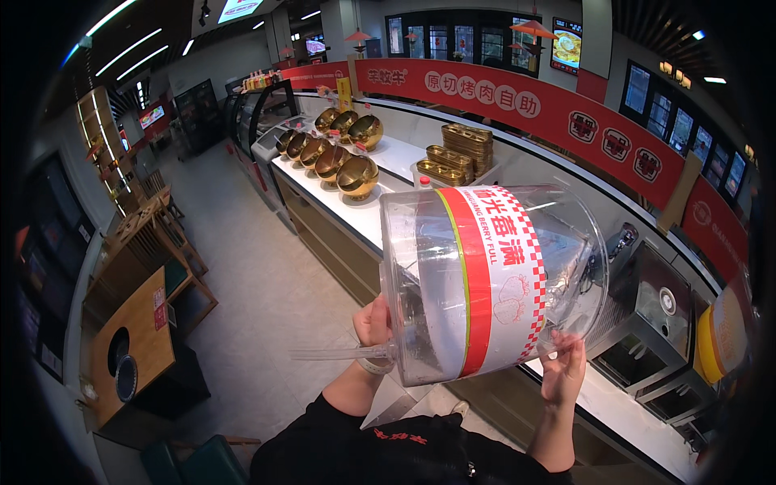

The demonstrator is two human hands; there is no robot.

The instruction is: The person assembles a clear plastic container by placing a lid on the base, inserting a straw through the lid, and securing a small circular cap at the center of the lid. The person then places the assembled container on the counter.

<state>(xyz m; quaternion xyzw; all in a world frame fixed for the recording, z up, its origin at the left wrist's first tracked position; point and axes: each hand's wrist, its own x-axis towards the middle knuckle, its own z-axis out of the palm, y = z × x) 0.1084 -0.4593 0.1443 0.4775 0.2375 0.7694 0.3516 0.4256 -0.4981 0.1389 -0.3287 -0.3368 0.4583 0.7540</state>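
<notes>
A large clear plastic drink-dispenser tank lies tipped on its side in the air before me, held in both hands. A red and white label with a checked border wraps its wall. My left hand is closed at its left end, close to a clear tube that sticks out there; part of that hand is hidden behind the plastic. At the lower right edge, my right hand grips the tank's rim with bent fingers.
The white counter ahead carries several gold bowls and stacked gold trays. Steel equipment and a yellow-banded container stand at right. A red-bannered partition runs behind. Wooden table and chairs are at left.
</notes>
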